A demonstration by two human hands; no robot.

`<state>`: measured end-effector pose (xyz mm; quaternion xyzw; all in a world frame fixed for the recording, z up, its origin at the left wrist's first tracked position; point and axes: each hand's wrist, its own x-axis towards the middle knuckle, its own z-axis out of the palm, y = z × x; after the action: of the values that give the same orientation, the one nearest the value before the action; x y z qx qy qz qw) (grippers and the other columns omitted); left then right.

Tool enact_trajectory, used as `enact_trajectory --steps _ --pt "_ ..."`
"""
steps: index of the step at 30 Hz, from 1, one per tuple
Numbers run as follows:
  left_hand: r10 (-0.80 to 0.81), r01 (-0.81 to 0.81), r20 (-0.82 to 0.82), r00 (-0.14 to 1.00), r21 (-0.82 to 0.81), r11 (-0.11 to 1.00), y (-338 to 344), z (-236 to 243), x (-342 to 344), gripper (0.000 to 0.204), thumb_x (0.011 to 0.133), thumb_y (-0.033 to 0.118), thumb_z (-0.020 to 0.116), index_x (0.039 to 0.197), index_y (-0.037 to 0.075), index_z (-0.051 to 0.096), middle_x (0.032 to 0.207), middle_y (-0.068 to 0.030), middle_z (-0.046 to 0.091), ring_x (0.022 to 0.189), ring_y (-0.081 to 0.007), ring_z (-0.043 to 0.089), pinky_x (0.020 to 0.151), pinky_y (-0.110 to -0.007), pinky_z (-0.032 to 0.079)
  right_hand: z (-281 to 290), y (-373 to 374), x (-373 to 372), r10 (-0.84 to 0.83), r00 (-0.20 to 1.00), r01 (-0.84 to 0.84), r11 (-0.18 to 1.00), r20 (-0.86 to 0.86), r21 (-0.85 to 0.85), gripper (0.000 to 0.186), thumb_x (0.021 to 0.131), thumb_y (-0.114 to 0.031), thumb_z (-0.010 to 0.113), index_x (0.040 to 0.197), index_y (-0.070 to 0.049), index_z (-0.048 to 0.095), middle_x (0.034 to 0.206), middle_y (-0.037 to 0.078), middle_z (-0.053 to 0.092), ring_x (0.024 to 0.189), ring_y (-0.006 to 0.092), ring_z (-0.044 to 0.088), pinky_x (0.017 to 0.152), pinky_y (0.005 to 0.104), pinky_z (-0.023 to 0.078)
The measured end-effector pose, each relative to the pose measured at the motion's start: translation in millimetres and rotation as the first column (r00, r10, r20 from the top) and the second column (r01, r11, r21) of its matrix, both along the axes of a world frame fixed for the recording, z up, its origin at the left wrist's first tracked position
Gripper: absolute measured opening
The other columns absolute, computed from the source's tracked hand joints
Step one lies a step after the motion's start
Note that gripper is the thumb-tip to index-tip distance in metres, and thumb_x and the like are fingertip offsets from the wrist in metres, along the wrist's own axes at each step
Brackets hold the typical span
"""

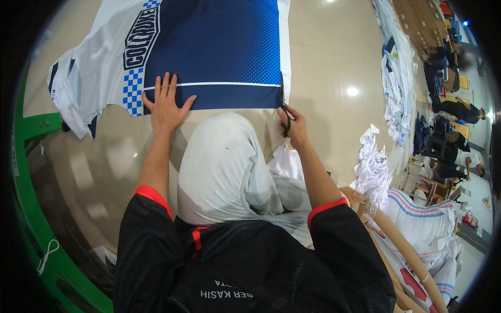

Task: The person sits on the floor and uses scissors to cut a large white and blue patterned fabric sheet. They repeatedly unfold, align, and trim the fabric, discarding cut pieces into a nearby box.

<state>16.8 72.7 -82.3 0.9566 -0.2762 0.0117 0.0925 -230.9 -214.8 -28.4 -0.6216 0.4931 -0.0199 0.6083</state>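
Note:
A printed fabric sheet [209,41], dark navy with a white stripe, a blue checked band and white margins, lies flat on the floor before me. My left hand [167,107] rests palm down with fingers spread on its near left part, by the checks. At the near right corner my right hand [295,127] grips black-handled scissors [285,121]. Their dark blades point away from me along the navy panel's right edge, where the white margin begins. How far the blades are apart I cannot make out.
White fabric scraps [371,164] are heaped on the floor at right, with a small white piece [287,163] by my knee. Farther right lie a long row of white cloth [395,88] and striped sacks [417,214]. A green metal frame [39,208] borders the left. People stand in the far right background.

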Motion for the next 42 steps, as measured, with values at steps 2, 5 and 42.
enact_trajectory --steps 2,5,42 --pt "0.002 -0.002 -0.004 1.000 0.002 1.000 0.1 1.0 0.2 0.083 0.085 0.067 0.059 0.151 0.020 0.042 0.160 -0.0042 0.034 0.151 -0.0242 0.023 0.113 -0.070 0.007 0.1 0.9 0.6 -0.012 1.000 0.012 1.000 0.014 0.018 0.073 0.085 -0.046 0.078 0.137 -0.001 0.056 0.068 0.000 0.056 0.050 0.0098 0.052 0.044 0.0262 0.040" --pt "0.008 -0.008 -0.021 1.000 0.010 1.000 -0.5 4.4 -0.8 0.083 0.085 0.066 0.060 0.151 0.020 0.042 0.160 -0.0040 0.034 0.151 -0.0238 0.023 0.114 -0.070 0.007 7.0 -3.1 9.1 -0.053 0.998 0.052 0.996 0.017 0.074 0.073 0.085 -0.047 0.078 0.136 0.000 0.057 0.070 0.001 0.057 0.051 0.0099 0.052 0.044 0.0258 0.040" --pt "-0.008 0.008 -0.029 1.000 -0.010 1.000 0.9 7.7 0.3 0.083 0.085 0.065 0.061 0.150 0.018 0.043 0.160 -0.0048 0.033 0.150 -0.0239 0.023 0.113 -0.070 0.007 15.5 -48.0 96.5 -0.051 0.998 0.051 0.998 -0.023 0.023 0.071 0.084 -0.050 0.078 0.132 -0.002 0.060 0.072 0.002 0.057 0.050 0.0112 0.054 0.042 0.0254 0.042"
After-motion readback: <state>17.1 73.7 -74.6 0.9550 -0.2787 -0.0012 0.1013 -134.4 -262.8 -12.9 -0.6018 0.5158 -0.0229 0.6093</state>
